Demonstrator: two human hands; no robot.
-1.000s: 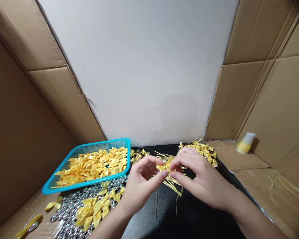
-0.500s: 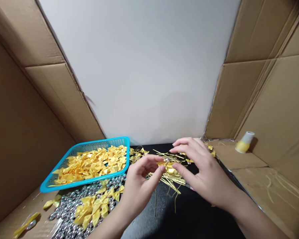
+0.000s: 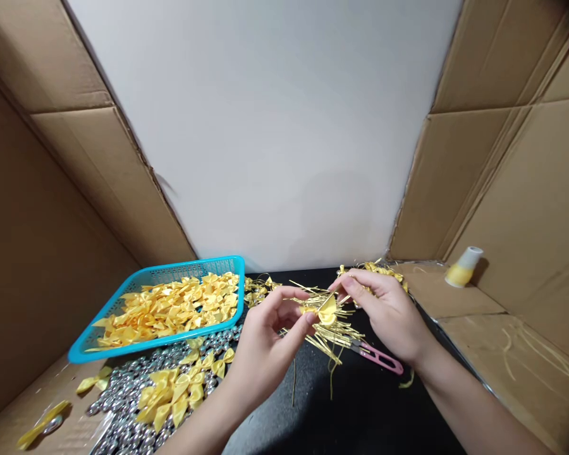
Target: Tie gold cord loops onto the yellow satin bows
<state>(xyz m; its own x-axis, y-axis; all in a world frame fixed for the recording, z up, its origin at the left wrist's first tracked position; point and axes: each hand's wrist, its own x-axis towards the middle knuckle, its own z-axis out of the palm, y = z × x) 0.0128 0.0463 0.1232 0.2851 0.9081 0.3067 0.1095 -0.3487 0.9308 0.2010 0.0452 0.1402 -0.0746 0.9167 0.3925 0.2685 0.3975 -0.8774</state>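
Observation:
Between thumb and fingers, my left hand (image 3: 279,338) pinches a yellow ribbon bow (image 3: 327,311) above the middle of the black table. My right hand (image 3: 384,309) is closed in a pinch on a thin gold tie (image 3: 330,294) that runs up from the bow. Below both hands lies a loose pile of gold ties (image 3: 329,344). A pink-handled tool (image 3: 382,359) rests beside the pile, under my right hand; its tip is partly covered by the ties.
At left stands a blue basket (image 3: 156,349) of yellow bows. Silver beads (image 3: 123,385) with more bows (image 3: 175,395) lie before it. A white and yellow cone-shaped spool (image 3: 463,268) stands on cardboard at right. Cardboard walls (image 3: 455,189) flank a white panel (image 3: 275,139).
My right hand has gone from spread fingers to a pinch on the gold tie. The bow in my left hand now shows more plainly, and the pink-handled tool has come into view.

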